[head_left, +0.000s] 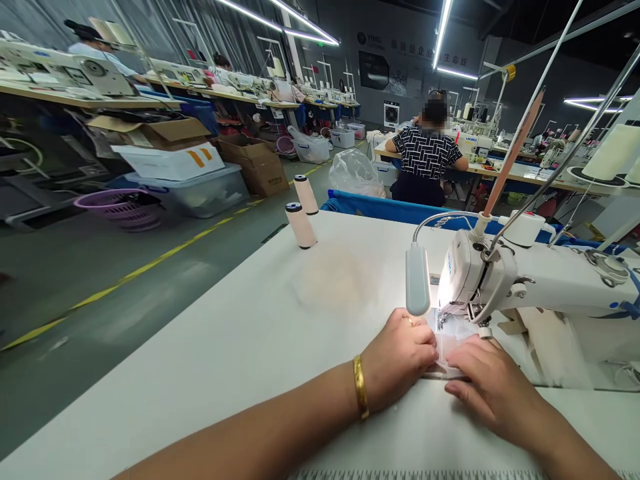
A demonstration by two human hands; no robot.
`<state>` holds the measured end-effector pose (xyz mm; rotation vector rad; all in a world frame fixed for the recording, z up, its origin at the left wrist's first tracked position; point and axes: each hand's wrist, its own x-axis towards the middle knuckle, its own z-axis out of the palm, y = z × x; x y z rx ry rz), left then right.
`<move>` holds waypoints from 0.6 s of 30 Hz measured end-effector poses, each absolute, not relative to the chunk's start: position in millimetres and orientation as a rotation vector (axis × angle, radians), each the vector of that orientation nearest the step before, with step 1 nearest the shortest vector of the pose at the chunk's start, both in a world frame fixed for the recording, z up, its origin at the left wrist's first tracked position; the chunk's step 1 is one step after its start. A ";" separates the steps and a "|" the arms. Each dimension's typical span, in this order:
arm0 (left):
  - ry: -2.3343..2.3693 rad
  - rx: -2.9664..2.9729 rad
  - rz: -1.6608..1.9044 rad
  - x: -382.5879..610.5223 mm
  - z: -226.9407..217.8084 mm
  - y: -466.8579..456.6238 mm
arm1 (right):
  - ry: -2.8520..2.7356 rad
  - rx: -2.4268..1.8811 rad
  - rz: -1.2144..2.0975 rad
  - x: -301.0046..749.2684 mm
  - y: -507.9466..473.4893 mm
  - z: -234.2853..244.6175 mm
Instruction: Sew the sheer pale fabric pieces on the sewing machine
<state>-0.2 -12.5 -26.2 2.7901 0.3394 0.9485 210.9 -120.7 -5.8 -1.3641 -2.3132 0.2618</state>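
Note:
A thin, pale pink piece of fabric (pixel 445 348) lies on the machine bed, just in front of the presser foot (pixel 441 321) of a white sewing machine (pixel 565 277). At its left edge my left hand (pixel 400 357) has its fingers curled down, closed on the cloth. My right hand (pixel 493 383) rests on the right side of the fabric, fingers stretched out and thumb apart. A grey clip-on lamp (pixel 417 280) on a bendy neck hangs over my left fingers and lights the needle area. Part of the fabric is hidden under both hands.
Two pale pink thread cones (pixel 301 227) stand toward the back of the white table (pixel 240 360). A ruler strip (pixel 415 475) runs along the near edge. Beyond are a blue cloth trough (pixel 365 207), a seated person (pixel 427 157), and boxes with a purple basket (pixel 117 208) on the floor.

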 end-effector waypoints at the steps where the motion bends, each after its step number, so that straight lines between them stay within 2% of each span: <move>1: 0.324 2.793 0.955 -2.6 -25.7 -14.8 | -2.325 -1.365 0.258 210.8 -122.6 -4.6; 10: 0.320 2.849 0.942 -4.1 -27.6 -9.4 | -2.352 -1.387 0.163 211.0 -121.2 -8.9; 18: 0.384 2.907 0.792 -3.2 -23.5 0.2 | -2.337 -1.407 0.118 209.6 -116.0 -10.5</move>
